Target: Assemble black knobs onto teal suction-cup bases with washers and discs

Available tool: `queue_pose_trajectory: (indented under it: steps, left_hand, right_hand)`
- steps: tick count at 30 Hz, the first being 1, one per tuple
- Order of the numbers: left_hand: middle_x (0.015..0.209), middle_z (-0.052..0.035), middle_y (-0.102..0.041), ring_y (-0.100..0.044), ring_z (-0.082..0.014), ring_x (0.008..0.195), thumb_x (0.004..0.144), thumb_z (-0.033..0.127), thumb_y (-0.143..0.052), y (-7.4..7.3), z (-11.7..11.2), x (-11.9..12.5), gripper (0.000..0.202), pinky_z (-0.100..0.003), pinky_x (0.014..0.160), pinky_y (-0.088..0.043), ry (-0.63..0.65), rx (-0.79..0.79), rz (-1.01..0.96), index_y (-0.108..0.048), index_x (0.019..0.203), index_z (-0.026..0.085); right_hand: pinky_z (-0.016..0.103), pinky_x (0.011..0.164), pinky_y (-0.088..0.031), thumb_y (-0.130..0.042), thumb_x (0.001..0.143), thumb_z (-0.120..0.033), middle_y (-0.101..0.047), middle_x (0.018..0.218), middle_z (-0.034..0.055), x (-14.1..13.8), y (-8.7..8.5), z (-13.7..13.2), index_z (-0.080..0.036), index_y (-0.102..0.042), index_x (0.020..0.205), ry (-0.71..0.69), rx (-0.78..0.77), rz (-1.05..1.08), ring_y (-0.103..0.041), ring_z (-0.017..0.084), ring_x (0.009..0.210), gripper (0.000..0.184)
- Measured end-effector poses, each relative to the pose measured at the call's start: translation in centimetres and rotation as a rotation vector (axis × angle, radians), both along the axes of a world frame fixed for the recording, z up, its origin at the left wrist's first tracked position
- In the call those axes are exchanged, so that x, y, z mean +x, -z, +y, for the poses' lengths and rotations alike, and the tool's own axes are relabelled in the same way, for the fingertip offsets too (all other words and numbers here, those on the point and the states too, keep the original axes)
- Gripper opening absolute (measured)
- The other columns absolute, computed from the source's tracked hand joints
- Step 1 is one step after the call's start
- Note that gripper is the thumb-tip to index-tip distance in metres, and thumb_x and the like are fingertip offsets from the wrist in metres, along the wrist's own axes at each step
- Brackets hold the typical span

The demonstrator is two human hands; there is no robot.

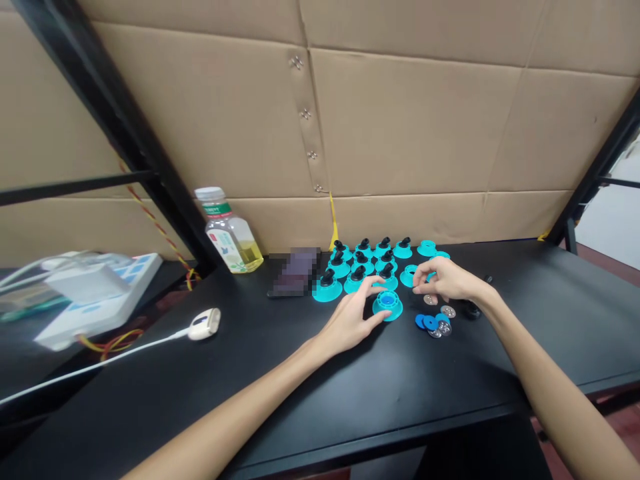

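The left hand (347, 323) spreads its fingers on a teal base (395, 310), the right hand (445, 280) curling its fingers loosely just beyond it.

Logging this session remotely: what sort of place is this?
Probably a makeshift workshop or test bench: a black table holding the work, cardboard sheets lining the wall, and a power strip nearby.

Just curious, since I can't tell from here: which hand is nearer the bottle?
The left hand is nearer, to the bottle's right, at the teal base. The right hand is farther right, beyond that base.
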State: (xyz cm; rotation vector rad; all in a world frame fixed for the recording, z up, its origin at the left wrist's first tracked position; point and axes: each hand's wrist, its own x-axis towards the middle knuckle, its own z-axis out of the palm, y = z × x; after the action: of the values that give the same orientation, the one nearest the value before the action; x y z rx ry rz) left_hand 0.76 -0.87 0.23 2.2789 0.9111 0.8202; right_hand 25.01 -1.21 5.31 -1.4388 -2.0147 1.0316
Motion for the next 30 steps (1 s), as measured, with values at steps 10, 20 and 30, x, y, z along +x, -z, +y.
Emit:
queue_pose_trajectory:
  steps: [10, 20, 30]
  left_hand:
    - [0.125, -0.01, -0.057, -0.059, -0.0248, 0.114, 0.081, 0.027, -0.065, 0.4, 0.0, 0.0, 0.06, -0.047, 0.099, -0.047, -0.004, 0.031, -0.068, -0.033, 0.132, 0.024]
    - [0.11, -0.0034, -0.064, -0.063, -0.0199, 0.103, 0.084, 0.023, -0.062, 0.5, 0.3, 0.0, 0.046, -0.038, 0.094, -0.05, -0.021, 0.099, -0.071, -0.04, 0.124, 0.024]
    - [0.104, -0.003, -0.064, -0.063, -0.0202, 0.099, 0.085, 0.028, -0.062, 0.2, 0.2, -0.1, 0.026, -0.036, 0.088, -0.051, -0.015, 0.121, -0.017, -0.049, 0.107, 0.023]
  right_hand:
    - [0.023, 0.05, -0.043, -0.063, 0.078, -0.03, -0.066, 0.073, 0.0021, -3.3, -0.1, 2.0, -0.014, -0.067, 0.078, -0.049, 0.184, 0.061, -0.053, 0.008, 0.047, 0.017]
    - [0.023, 0.056, -0.037, -0.06, 0.081, -0.021, -0.068, 0.068, 0.0018, -5.1, 1.9, 0.9, -0.016, -0.074, 0.079, 0.016, 0.318, -0.093, -0.052, 0.009, 0.053, 0.015]
    - [0.022, 0.058, -0.036, -0.063, 0.08, -0.019, -0.07, 0.074, 0.0012, -5.1, 1.9, 0.8, -0.018, -0.073, 0.077, 0.062, 0.323, -0.151, -0.056, 0.009, 0.057, 0.011]
